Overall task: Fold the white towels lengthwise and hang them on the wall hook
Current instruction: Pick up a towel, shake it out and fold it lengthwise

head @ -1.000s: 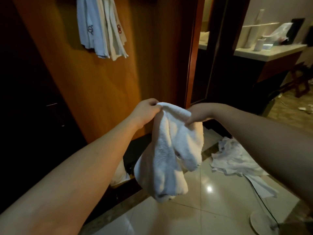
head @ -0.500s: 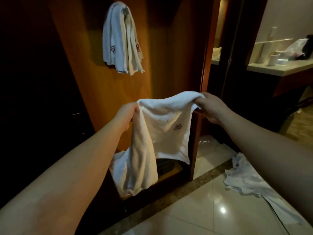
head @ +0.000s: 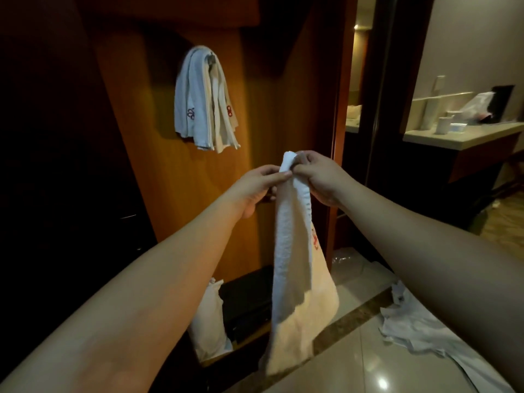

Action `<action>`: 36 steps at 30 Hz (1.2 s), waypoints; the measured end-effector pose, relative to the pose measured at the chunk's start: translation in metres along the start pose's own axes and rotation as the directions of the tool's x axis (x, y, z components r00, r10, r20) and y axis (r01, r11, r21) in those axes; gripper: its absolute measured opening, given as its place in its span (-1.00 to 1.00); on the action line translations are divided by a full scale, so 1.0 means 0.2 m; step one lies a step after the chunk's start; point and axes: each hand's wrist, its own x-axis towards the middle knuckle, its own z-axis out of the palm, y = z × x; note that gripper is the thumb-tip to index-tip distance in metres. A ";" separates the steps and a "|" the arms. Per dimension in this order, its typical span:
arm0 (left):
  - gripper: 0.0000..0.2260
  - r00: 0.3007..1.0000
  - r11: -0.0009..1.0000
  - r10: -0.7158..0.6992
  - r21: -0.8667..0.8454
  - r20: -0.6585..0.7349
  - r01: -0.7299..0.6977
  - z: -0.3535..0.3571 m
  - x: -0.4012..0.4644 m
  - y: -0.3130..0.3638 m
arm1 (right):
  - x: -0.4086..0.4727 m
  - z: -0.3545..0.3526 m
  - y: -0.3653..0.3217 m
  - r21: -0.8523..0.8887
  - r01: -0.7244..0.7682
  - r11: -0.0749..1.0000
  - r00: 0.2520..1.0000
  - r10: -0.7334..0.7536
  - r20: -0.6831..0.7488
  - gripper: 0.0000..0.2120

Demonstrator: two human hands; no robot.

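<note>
Wall panel [head: 272, 114]: wooden, it carries the hook.
Hung towels [head: 202, 103]: several already hang folded on the wall hook [head: 211, 56].
Floor pile [head: 419, 333]: white cloth lies on the floor, probably still to do.
Towel in hand [head: 295, 268]: folded lengthwise, hanging below the hook, not yet hung.
Left hand [head: 255, 188]: grip pinches the top edge.
Right hand [head: 320, 177]: grip pinches the same top.
</note>
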 end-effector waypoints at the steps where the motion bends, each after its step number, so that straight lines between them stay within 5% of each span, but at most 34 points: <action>1: -0.77 1.000 1.000 0.008 0.012 -0.015 -0.008 0.00 0.01 0.00 | 0.00 -0.01 0.00 -0.032 -0.002 0.999 1.000 0.003 0.031 -0.71; 6: -0.84 1.000 0.999 -0.003 -0.053 -0.008 0.003 0.00 0.05 0.01 | -0.01 -0.09 -0.02 -0.197 -0.022 0.980 0.996 0.040 0.084 -0.85; 11: -0.62 0.988 0.989 -0.057 -0.124 0.141 0.075 0.03 0.07 0.06 | -0.03 -0.14 -0.04 -0.299 0.020 0.954 0.993 0.015 0.115 -0.87; 15: -0.80 0.995 0.989 0.053 0.133 0.085 -0.064 0.04 0.09 0.08 | -0.05 -0.18 -0.02 -0.307 0.029 0.951 0.995 0.002 0.100 -0.85; 20: -0.79 0.969 0.848 0.245 0.491 -0.026 -0.201 0.07 0.11 0.08 | -0.10 -0.19 0.17 -0.652 -0.019 0.758 1.000 -0.002 -0.031 -0.82; 23: -0.80 0.959 0.856 0.268 0.480 -0.093 -0.193 0.06 0.13 0.06 | -0.14 -0.20 0.34 -0.735 -0.150 0.661 0.988 0.118 -0.096 -0.65; 28: -0.90 0.945 0.876 0.264 0.458 -0.195 -0.150 0.00 0.17 0.07 | -0.23 -0.29 0.58 -0.807 -0.321 0.495 0.936 0.294 -0.192 -0.86; 31: -0.94 0.927 0.927 0.236 0.353 -0.292 -0.124 -0.05 0.17 0.07 | -0.28 -0.40 0.66 -0.795 -0.407 0.450 0.909 0.283 -0.305 -0.78; 36: -0.69 0.902 0.972 0.182 0.212 -0.391 -0.104 -0.12 0.19 0.03 | -0.35 -0.55 0.75 -0.772 -0.511 0.378 0.860 0.228 -0.457 -0.80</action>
